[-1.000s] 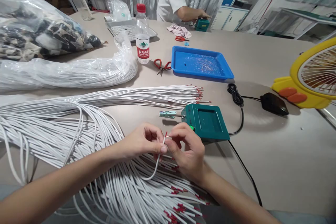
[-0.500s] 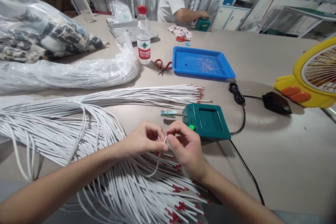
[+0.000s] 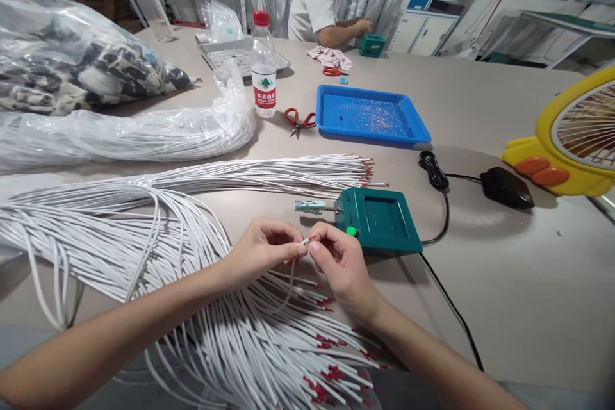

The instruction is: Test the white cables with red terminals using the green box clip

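Observation:
Between finger and thumb, my left hand [image 3: 271,245] pinches a white cable [image 3: 291,282] close to its end. At the red tip of that cable, my right hand [image 3: 343,262] has its thumb and forefinger closed. The cable's free length loops down below my hands into a spread of white cables [image 3: 259,339] with red ends. Just behind my right hand stands a green box-shaped device [image 3: 384,221], with a green button and a pale clothes-peg-like clip [image 3: 310,207] on a rod at its left side.
Behind lie another cable bundle [image 3: 250,174], red-handled snips [image 3: 298,122], a water bottle [image 3: 264,77] and a blue tray [image 3: 372,134] with small scraps. A yellow fan [image 3: 552,166] and a black pedal-like block [image 3: 507,187] are at right. A co-worker [image 3: 317,0] sits across the table.
The held cable end has turned from nearly upright to pointing right, its red tip now at my right fingers. The co-worker's hand has shifted left off the far green box.

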`<action>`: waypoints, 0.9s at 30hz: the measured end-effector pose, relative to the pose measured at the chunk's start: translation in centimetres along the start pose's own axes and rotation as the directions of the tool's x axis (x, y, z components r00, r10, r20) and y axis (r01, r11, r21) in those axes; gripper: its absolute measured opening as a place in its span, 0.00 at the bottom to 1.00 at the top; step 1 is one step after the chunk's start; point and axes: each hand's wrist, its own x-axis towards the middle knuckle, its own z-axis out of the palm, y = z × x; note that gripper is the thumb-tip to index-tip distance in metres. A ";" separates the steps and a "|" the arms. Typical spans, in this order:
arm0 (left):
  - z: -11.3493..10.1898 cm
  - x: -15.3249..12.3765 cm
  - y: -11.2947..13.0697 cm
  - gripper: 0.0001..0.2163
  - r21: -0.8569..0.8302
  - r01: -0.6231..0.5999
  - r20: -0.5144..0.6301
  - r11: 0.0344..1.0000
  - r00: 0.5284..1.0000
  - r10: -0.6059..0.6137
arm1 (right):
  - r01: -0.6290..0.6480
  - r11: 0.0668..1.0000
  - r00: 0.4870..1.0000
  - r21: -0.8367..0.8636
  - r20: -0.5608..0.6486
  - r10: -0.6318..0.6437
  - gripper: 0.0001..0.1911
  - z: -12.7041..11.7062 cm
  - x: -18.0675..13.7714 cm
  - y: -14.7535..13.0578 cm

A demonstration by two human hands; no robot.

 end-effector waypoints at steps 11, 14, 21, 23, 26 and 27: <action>-0.3 0.2 0.2 0.11 -0.119 -0.016 0.027 0.993 0.999 0.020 | 0.301 0.871 0.916 -0.388 -0.138 -0.378 0.07 -0.1 -0.6 0.2; -0.2 0.2 0.0 0.12 -0.115 0.025 0.020 0.993 1.000 -0.023 | 0.309 0.847 0.906 -0.432 -0.136 -0.400 0.12 -0.2 -0.5 0.5; -0.3 0.0 0.1 0.13 -0.097 0.045 0.028 0.994 0.999 -0.042 | 0.367 0.801 0.883 -0.472 -0.094 -0.460 0.11 -0.2 -0.4 0.8; -0.4 0.0 0.1 0.13 -0.082 0.041 0.024 0.996 0.999 -0.039 | 0.369 0.799 0.879 -0.475 -0.101 -0.466 0.12 -0.2 -0.4 0.8; -0.5 -0.1 -0.1 0.14 -0.047 0.040 0.036 0.998 0.999 -0.038 | 0.363 0.799 0.875 -0.479 -0.120 -0.469 0.12 -0.2 -0.3 0.9; -0.5 -0.1 -0.2 0.14 -0.039 0.039 0.045 0.998 0.998 -0.037 | 0.364 0.799 0.872 -0.478 -0.126 -0.473 0.12 -0.2 -0.3 0.9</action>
